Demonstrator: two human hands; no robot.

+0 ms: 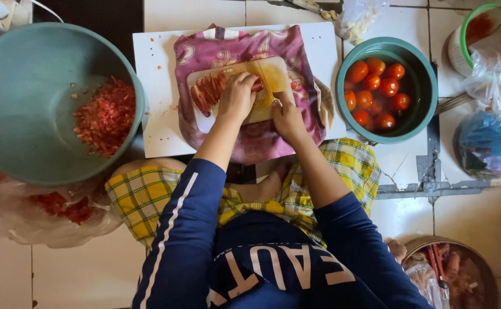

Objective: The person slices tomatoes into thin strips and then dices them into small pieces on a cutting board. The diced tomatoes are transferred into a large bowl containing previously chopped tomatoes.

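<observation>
Tomato slices [207, 90] (thin, red) fan beside left hand [236, 97].

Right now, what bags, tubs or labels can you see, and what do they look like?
Clear plastic bag: top middle, holding pale pieces.
White tub: top right, round, green rim, red inside.
Blue plastic bag: right edge, crumpled.
Clear plastic bag: lower left, red scraps inside.
White lettering: on the person's dark blue top.
</observation>
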